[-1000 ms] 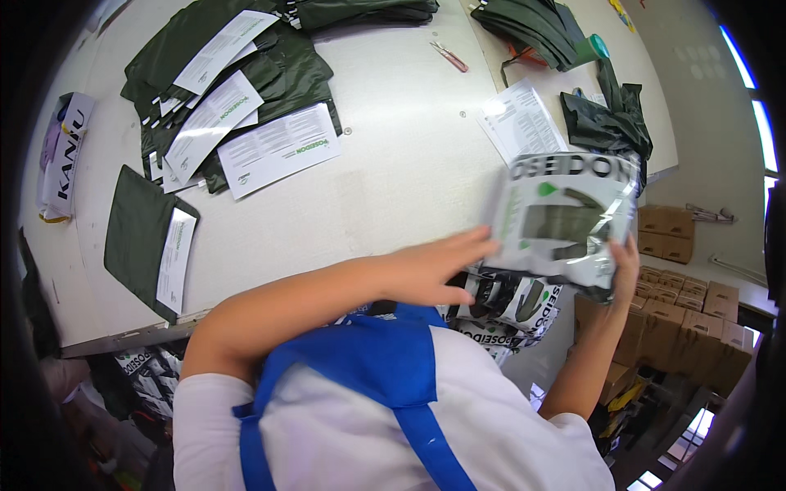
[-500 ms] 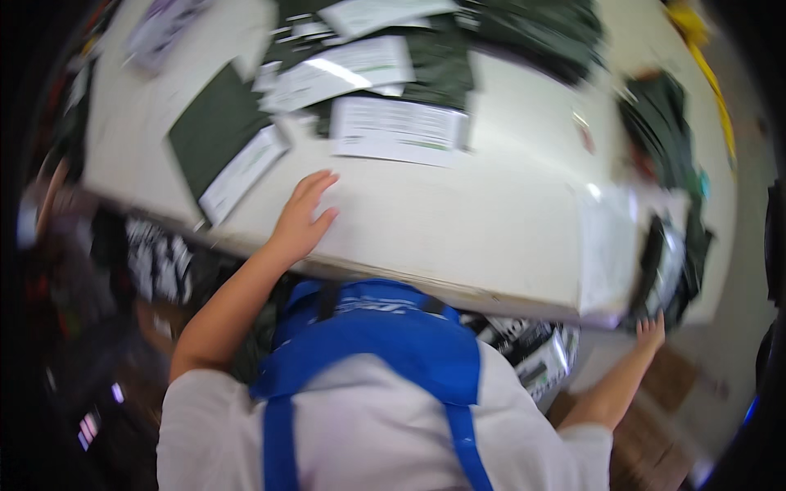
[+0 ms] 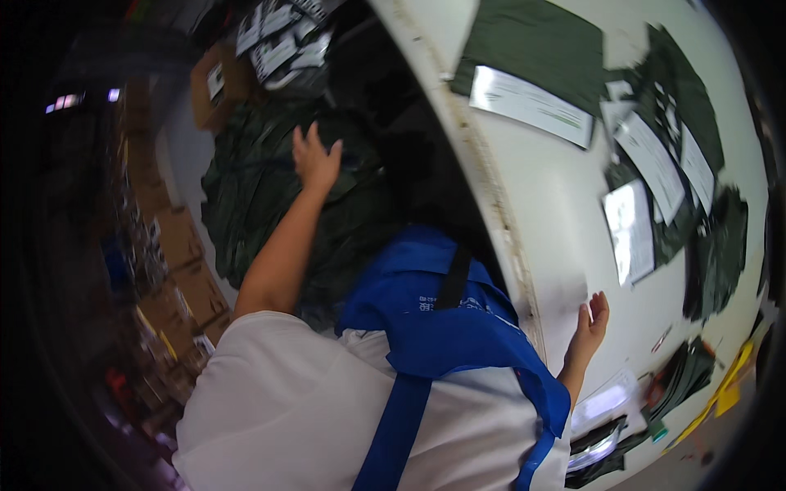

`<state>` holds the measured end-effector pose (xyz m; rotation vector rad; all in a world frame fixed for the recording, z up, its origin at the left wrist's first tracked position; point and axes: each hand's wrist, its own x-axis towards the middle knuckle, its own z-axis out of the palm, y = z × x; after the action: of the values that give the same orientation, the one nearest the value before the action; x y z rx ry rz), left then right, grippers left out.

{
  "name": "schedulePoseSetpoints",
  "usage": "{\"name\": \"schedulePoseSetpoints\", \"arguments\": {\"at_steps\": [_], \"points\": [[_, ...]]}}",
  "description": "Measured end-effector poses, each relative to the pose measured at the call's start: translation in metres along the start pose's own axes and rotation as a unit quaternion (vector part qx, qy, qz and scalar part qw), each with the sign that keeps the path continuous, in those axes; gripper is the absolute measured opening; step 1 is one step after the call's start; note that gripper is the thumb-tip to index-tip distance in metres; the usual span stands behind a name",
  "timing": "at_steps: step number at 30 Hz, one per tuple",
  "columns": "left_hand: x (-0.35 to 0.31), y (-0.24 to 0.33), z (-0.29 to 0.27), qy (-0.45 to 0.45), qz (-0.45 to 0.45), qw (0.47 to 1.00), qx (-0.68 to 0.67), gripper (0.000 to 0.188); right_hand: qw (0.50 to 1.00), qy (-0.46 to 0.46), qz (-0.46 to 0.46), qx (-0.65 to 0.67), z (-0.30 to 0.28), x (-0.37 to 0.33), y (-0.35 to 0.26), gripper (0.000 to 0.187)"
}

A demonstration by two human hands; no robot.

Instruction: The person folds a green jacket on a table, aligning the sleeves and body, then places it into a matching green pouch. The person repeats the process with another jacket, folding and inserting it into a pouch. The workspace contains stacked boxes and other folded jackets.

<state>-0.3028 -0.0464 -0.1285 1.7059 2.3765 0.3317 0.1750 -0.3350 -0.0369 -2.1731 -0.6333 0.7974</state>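
Observation:
My left hand [image 3: 316,159] hovers with fingers spread over a large heap of dark green bags [image 3: 270,196] below the table's edge. Nothing is in it. Above the table top [image 3: 548,221], near its front edge, my right hand [image 3: 589,325] is raised, fingers stretched out and holding nothing. Ahead on the table lies a dark green folded piece [image 3: 540,41] with a white printed sheet [image 3: 532,106] along its near edge. To its right, more dark green pieces [image 3: 679,98] carry several white sheets [image 3: 651,168] on top.
Cardboard boxes [image 3: 176,237] line the floor at the left. An open carton [image 3: 217,86] and black-and-white plastic packages [image 3: 286,49] stand beyond the heap. Dark green bundles [image 3: 679,380], a pen-like object [image 3: 661,339] and a yellow strap [image 3: 729,397] lie toward the table's right end.
My body and view have turned left, away from the table. My left hand has moved off the table to above the green heap. My right hand has come from the table's right end to its front edge.

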Motion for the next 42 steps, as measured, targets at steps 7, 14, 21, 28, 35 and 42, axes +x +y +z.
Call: {"name": "schedulePoseSetpoints", "arguments": {"at_steps": [7,14,21,28,35,42], "points": [[-0.082,-0.197,0.003,-0.376,-0.229,0.862,0.252,0.105,0.966,-0.124,-0.149,-0.169,0.102,0.014,-0.053,0.042],[-0.059,-0.261,0.023,-0.193,-0.235,0.921,0.242,0.082,0.942,-0.135,-0.193,-0.238,0.146,0.032,-0.085,0.038],[-0.050,-0.288,-0.069,-0.204,-0.104,0.968,0.105,0.019,0.916,-0.200,-0.247,-0.244,0.178,0.005,-0.121,0.033],[-0.152,-0.164,-0.138,-0.368,-0.054,0.917,-0.146,0.027,0.874,-0.446,-0.142,-0.134,0.236,-0.049,-0.157,0.040],[-0.183,-0.074,-0.138,-0.425,0.031,0.850,-0.309,0.029,0.772,-0.548,0.322,-0.011,0.341,-0.091,-0.115,0.112],[-0.135,-0.125,-0.092,-0.261,-0.066,0.894,-0.358,0.034,0.682,-0.668,0.294,0.044,0.327,-0.093,-0.141,0.067]]}}
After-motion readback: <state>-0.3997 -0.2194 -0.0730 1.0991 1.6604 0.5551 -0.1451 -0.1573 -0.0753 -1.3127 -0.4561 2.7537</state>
